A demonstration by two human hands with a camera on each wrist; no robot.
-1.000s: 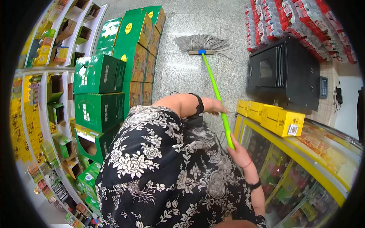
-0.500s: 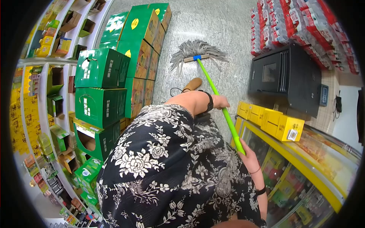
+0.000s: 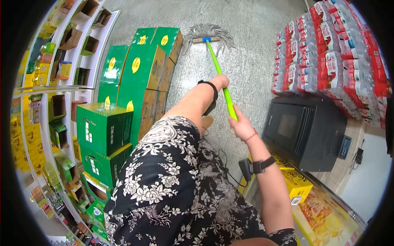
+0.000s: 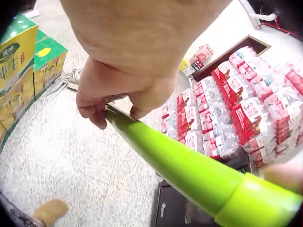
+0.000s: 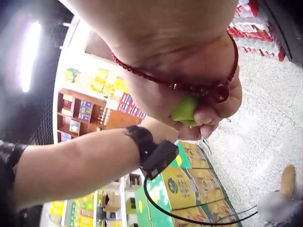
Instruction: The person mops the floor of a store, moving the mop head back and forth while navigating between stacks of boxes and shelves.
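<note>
A mop with grey string strands (image 3: 211, 30) lies on the speckled floor at the top of the head view. From its blue socket a bright green handle (image 3: 217, 61) slants down toward the person. My left hand (image 3: 221, 81) grips the handle partway along, and the left wrist view shows the fingers (image 4: 90, 101) curled around it. Close to the handle's upper end, my right hand (image 3: 243, 125) holds on; in the right wrist view a piece of green handle (image 5: 184, 111) pokes out of the curled fist. Both arms reach forward.
Green juice cartons (image 3: 141, 69) are stacked on the left, beside white shelves (image 3: 96, 45). On the right stand shrink-wrapped bottle packs (image 3: 328, 61), a black cabinet (image 3: 295, 131) and yellow boxes (image 3: 297, 182) on a display case. A brown shoe (image 4: 51, 212) is on the floor.
The mop head first came slightly nearer, then went farther away. Both hands have moved forward from the body with the handle, and the right arm now stretches out. The view has shifted too.
</note>
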